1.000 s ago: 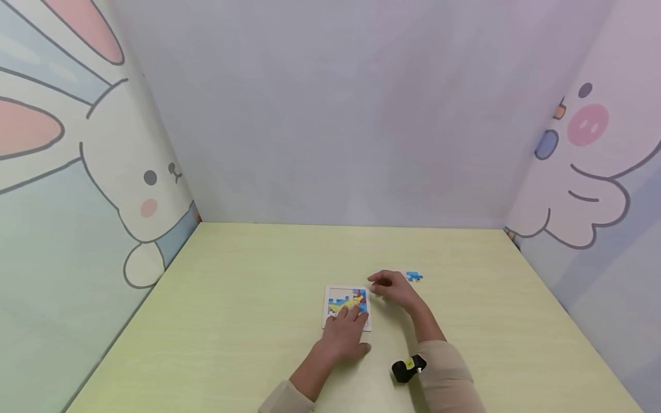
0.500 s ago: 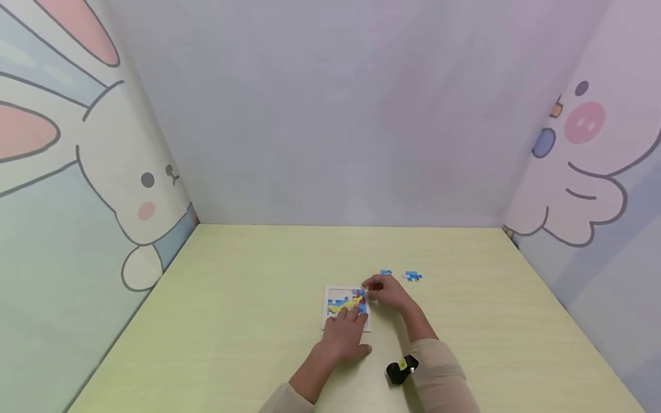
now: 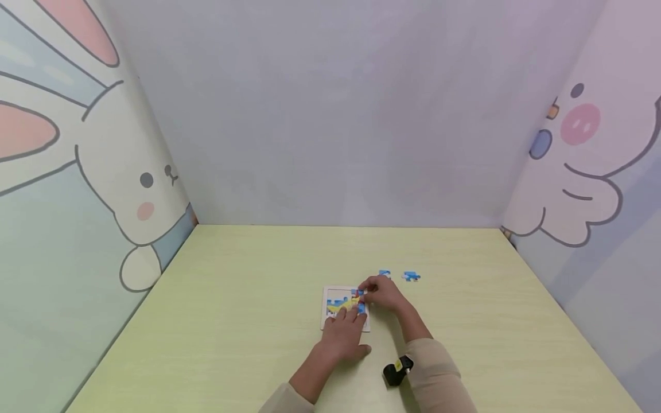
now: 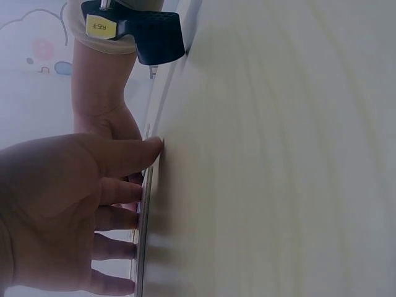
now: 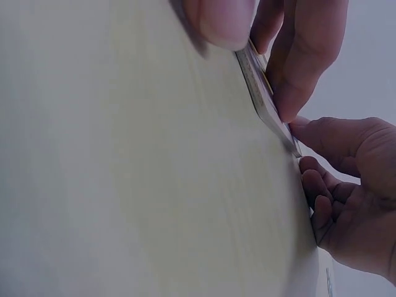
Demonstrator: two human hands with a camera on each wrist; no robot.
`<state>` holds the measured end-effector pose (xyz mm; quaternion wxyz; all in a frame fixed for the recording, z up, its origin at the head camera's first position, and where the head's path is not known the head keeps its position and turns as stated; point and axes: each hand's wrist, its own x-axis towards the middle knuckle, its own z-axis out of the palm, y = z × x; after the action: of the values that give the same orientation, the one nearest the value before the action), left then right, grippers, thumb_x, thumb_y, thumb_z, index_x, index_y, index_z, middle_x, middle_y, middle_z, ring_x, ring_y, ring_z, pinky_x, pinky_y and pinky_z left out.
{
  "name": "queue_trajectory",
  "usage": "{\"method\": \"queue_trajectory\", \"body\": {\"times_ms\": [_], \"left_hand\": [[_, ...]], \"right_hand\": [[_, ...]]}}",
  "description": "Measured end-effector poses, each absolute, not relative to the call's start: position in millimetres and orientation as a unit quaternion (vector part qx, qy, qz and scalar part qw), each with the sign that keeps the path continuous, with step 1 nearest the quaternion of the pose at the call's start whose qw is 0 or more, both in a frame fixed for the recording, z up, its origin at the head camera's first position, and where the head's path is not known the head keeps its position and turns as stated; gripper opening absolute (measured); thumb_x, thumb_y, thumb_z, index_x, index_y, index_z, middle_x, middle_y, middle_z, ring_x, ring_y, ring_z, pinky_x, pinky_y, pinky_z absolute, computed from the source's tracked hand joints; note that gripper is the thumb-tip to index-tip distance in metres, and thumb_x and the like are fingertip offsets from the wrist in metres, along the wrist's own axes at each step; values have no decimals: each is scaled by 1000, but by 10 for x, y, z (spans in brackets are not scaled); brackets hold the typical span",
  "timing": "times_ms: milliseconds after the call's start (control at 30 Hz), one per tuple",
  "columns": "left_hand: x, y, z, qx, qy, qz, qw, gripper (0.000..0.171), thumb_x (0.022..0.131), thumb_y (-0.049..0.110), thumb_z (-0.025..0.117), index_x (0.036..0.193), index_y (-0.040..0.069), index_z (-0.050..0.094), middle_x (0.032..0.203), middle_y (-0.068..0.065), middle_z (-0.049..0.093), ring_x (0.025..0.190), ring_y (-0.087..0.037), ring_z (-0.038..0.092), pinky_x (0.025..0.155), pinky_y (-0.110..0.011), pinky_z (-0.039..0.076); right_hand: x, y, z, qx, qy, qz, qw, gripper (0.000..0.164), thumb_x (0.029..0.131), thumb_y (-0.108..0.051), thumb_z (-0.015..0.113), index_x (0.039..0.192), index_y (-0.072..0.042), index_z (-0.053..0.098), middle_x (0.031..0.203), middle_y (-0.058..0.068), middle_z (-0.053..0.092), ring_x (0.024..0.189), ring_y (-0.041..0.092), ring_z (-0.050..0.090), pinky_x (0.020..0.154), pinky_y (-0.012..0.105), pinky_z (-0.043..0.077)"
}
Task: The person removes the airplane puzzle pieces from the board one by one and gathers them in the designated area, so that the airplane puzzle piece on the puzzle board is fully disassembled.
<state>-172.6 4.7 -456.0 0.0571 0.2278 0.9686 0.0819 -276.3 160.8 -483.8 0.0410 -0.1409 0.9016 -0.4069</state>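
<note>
A jigsaw puzzle in a white frame (image 3: 323, 310) lies on the table. Its picture pieces are blue, yellow and red, and a pale part shows at the upper left. My left hand (image 3: 343, 335) rests on the frame's near side with fingers spread and thumb out to the right; in the left wrist view its fingertips meet the board edge. At the upper right corner my right hand (image 3: 384, 293) touches the pieces with bent fingers. The right wrist view shows its thumb (image 5: 226, 21) beside the board edge and its fingers on top. No piece shows between them.
Two loose blue puzzle pieces lie beyond the right hand, one (image 3: 411, 276) farther right and one (image 3: 384, 273) partly behind the hand. The pale yellow table (image 3: 248, 275) ends at a grey back wall (image 3: 330, 115). A black wrist camera (image 3: 397, 371) sits at the right sleeve.
My right hand has moved left and slightly down, from beside the frame onto its upper right corner. That uncovers the nearer loose blue piece. The left hand stays in place.
</note>
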Motion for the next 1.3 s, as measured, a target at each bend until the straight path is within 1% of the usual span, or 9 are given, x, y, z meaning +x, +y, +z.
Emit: {"method": "queue_trajectory", "body": {"times_ms": [267, 467, 567, 733, 900, 1100, 1300], "left_hand": [[-1746, 55, -4589, 223, 970, 81, 58, 67, 81, 46, 67, 135, 12, 48, 141, -7, 39, 127, -32, 36, 90, -52, 38], [-1757, 49, -4576, 223, 968, 91, 64, 66, 81, 45, 67, 135, 12, 48, 141, -8, 39, 128, -32, 35, 90, -53, 37], [-1764, 47, -4574, 220, 968, 94, 69, 64, 82, 43, 67, 135, 12, 48, 141, -8, 39, 128, -32, 35, 91, -54, 37], [-1773, 55, -4581, 219, 969, 93, 70, 60, 83, 39, 67, 134, 13, 49, 141, -8, 41, 127, -31, 36, 91, -54, 37], [-1782, 74, -4595, 219, 969, 90, 73, 61, 83, 40, 66, 134, 14, 49, 141, -7, 40, 127, -32, 36, 92, -54, 37], [-1788, 95, -4586, 221, 967, 100, 72, 61, 83, 40, 66, 135, 14, 48, 141, -7, 40, 128, -31, 36, 92, -54, 36], [-1769, 90, -4578, 212, 969, 101, 76, 60, 82, 39, 67, 134, 14, 49, 141, -6, 41, 127, -31, 36, 92, -54, 36]], "right_hand": [[-2762, 1627, -4836, -127, 882, -451, 38, 12, 78, 1, 67, 87, -6, 67, 77, 1, 55, 72, 18, 50, 64, 32, 42], [-2748, 1643, -4799, -152, 861, -483, 42, 8, 83, 2, 64, 88, -4, 63, 77, 2, 58, 71, 18, 52, 63, 32, 42], [-2744, 1649, -4784, -161, 855, -491, 42, 6, 84, 1, 64, 89, -2, 63, 77, 3, 59, 69, 18, 52, 62, 31, 42], [-2731, 1664, -4748, -142, 847, -511, 26, 8, 84, 1, 65, 91, -1, 66, 78, 4, 60, 70, 17, 52, 63, 31, 42], [-2710, 1705, -4691, -126, 836, -534, 16, 10, 84, 2, 64, 94, 1, 68, 81, 7, 64, 72, 18, 55, 65, 31, 44], [-2704, 1741, -4654, -112, 832, -543, 7, 10, 84, 3, 64, 92, -2, 68, 81, 5, 65, 74, 19, 59, 65, 29, 47], [-2692, 1753, -4654, -129, 820, -557, 11, 10, 86, 2, 63, 95, 1, 67, 84, 9, 66, 77, 22, 61, 67, 31, 48]]}}
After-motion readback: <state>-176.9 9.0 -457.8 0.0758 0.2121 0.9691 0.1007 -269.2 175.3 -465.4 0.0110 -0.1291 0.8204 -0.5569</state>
